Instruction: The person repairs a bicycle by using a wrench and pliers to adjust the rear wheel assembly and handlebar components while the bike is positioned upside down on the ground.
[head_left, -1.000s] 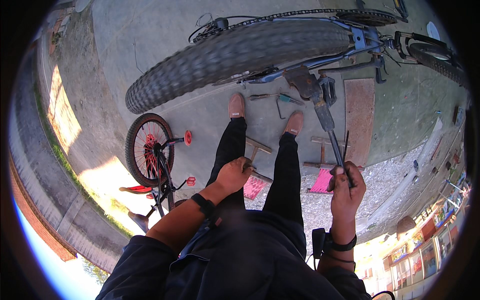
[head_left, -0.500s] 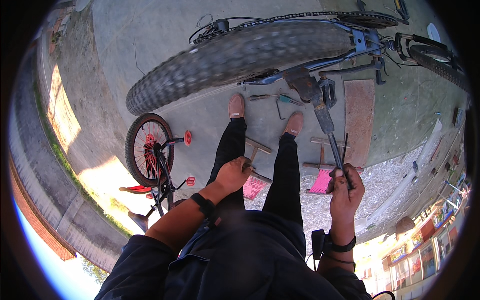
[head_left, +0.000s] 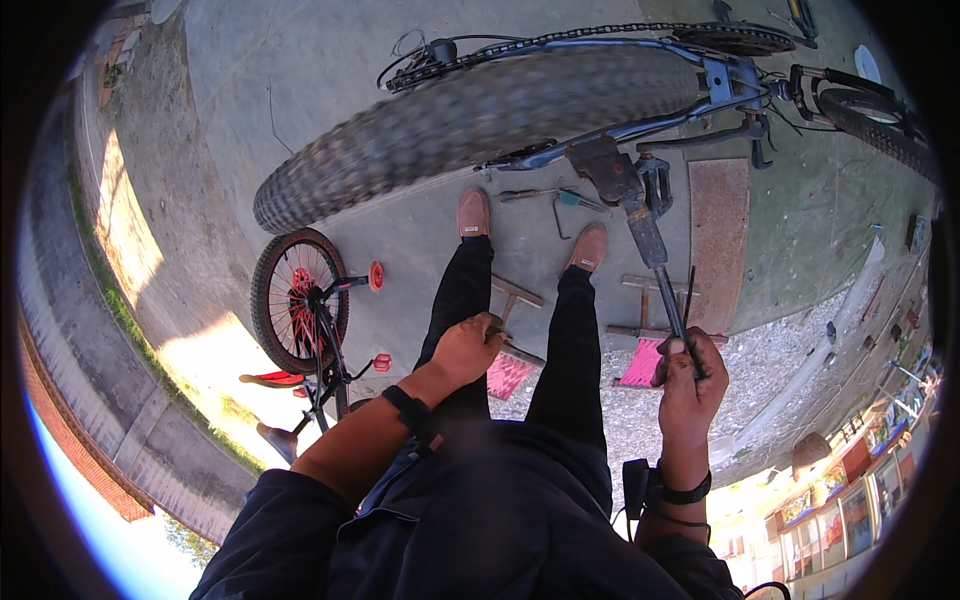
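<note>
In front of me is a blue bicycle (head_left: 721, 82) whose large knobby rear tyre (head_left: 480, 125) is smeared by motion. At its near side, by a pedal (head_left: 655, 187), sits the thick jointed head of a dark metal rod (head_left: 673, 300). My right hand (head_left: 692, 385) is closed around the rod's near end, thumb on top. My left hand (head_left: 468, 348) hangs over my left thigh, apart from the bicycle, with curled fingers; whatever they hold, if anything, is hidden. Hand tools, including a green-handled one (head_left: 582, 200) and a hex key (head_left: 560, 220), lie between my shoes.
A small bicycle with a red-spoked wheel (head_left: 298, 300) is at my left. Two low stools with pink woven seats (head_left: 510, 372) stand by my legs. A rusty brown board (head_left: 718, 240) lies at right, near gravel (head_left: 780, 350). The bicycle's front wheel (head_left: 880, 125) is farther right.
The rear tyre stays blurred with turning in both frames. Both hands and the rod keep their places.
</note>
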